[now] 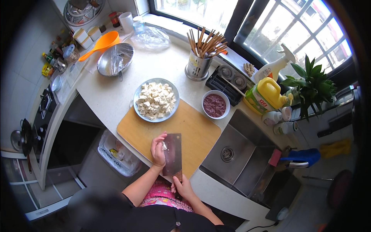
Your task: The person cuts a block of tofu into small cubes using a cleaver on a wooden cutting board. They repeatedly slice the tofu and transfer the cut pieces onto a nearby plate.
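My right hand (184, 187) is wrapped round the handle of a broad cleaver (172, 156), whose blade points away from me over the front of a wooden cutting board (199, 135). At the blade's left edge is my left hand (157, 150), open, its fingers slightly curved against the metal. Small white crumbs (164, 146) cling to the blade beside those fingers. A pale blue plate (136, 109), heaped with white tofu cubes (156, 98), rests partly on the board's far left corner. Right of it stands a white bowl (204, 112) of dark reddish minced meat (215, 105).
A steel sink (220, 164) lies to the right. Behind it stand a yellow oil jug (269, 94), a spray bottle (276, 63) and a plant (311, 83). Chopsticks fill a metal holder (198, 65). A metal bowl (104, 63) and an orange strainer (108, 40) sit far left.
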Demonstrator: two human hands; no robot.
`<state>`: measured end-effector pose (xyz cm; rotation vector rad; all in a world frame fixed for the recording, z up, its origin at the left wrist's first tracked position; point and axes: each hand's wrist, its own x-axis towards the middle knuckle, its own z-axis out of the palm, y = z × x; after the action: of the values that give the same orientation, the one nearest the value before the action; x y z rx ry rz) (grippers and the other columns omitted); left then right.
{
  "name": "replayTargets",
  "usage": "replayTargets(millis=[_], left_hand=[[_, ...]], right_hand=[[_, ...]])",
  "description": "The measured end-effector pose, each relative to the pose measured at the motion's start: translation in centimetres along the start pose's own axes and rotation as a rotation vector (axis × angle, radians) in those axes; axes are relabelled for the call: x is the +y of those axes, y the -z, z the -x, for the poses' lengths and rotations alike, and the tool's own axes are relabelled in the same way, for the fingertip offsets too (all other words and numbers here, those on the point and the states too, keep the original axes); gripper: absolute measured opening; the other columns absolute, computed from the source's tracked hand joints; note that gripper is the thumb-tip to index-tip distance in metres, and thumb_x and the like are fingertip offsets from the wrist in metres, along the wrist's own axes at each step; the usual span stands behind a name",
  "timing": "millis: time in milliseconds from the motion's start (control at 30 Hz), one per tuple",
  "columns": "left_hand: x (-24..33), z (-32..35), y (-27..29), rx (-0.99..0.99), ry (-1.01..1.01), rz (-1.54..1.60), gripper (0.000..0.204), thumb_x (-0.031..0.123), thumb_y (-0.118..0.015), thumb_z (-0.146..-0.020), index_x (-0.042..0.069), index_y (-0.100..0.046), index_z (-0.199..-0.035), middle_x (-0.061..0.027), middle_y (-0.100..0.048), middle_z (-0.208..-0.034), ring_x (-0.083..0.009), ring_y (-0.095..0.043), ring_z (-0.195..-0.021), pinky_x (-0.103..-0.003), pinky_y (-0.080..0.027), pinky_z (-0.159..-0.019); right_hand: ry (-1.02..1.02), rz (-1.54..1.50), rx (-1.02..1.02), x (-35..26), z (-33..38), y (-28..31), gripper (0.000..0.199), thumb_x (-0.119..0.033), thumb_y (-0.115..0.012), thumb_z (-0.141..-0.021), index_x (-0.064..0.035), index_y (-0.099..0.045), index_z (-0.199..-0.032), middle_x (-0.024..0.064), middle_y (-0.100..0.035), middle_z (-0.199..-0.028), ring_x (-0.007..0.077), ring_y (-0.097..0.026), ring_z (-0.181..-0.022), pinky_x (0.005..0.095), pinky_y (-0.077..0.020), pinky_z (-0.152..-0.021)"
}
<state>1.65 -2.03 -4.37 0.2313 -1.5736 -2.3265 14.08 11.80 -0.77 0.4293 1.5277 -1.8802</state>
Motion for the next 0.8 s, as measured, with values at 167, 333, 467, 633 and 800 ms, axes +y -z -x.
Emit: replayTargets(millis=[167,333,467,633,800], left_hand=[[2.7,-1.7,-1.1,0.01,0.088,0.131,0.022,-0.001,-0.036,-0.088,0.0,-0.051,-0.104,-0.0211,-0.056,-0.12,-0.033,-0.044,-0.129,-0.042,-0.029,-0.113],[7.6,-9.2,-3.5,-0.014,0.114,0.348,0.023,-0.003,-0.037,-0.087,-0.002,-0.05,-0.106,-0.021,-0.055,-0.121,-0.0286,-0.049,-0.123,-0.038,-0.033,-0.11],[9.0,-15.5,-3.2,-0.206,-0.048,-0.135,0.035,-0.007,-0.04,-0.083,-0.002,-0.053,-0.115,-0.0192,-0.058,-0.121,-0.0267,-0.051,-0.12,-0.037,-0.036,-0.108],[10.3,-17.0,-1.4,-0.686,-0.644,-1.188,0.062,-0.011,-0.048,-0.073,0.016,-0.057,-0.128,-0.0165,-0.043,-0.14,-0.0353,-0.033,-0.136,-0.048,-0.023,-0.114],[8.7,-16.9,0.5,-0.909,-0.834,-1.556,0.067,0.004,-0.053,-0.082,0.035,-0.042,-0.14,-0.0118,-0.02,-0.154,-0.0338,-0.011,-0.145,-0.06,-0.01,-0.114]], right_hand=[[-0.039,-0.187,-0.067,-3.1,1.0,-0.4,0.017,-0.02,-0.046,-0.1,-0.0027,-0.043,-0.1,0.0079,-0.058,-0.068,0.0146,-0.058,-0.052,0.0253,-0.0462,-0.046],[0.069,-0.228,-0.101,-10.3,-1.4,-1.6,0.02,-0.023,-0.046,-0.101,-0.0034,-0.042,-0.099,0.0075,-0.057,-0.067,0.0144,-0.058,-0.051,0.0252,-0.0457,-0.045],[0.155,-0.223,-0.08,-14.3,-5.4,-2.0,0.021,-0.024,-0.047,-0.1,-0.0043,-0.043,-0.098,0.0082,-0.057,-0.067,0.0151,-0.057,-0.05,0.0256,-0.0458,-0.045],[0.122,-0.305,-0.063,-16.9,-8.2,-1.9,0.02,-0.025,-0.049,-0.099,-0.005,-0.045,-0.096,0.0077,-0.057,-0.067,0.0148,-0.056,-0.05,0.0252,-0.046,-0.045],[0.077,-0.321,-0.086,-18.3,-8.3,-1.6,0.019,-0.024,-0.048,-0.1,-0.0052,-0.045,-0.099,0.0076,-0.057,-0.067,0.0153,-0.056,-0.05,0.0259,-0.0461,-0.046]])
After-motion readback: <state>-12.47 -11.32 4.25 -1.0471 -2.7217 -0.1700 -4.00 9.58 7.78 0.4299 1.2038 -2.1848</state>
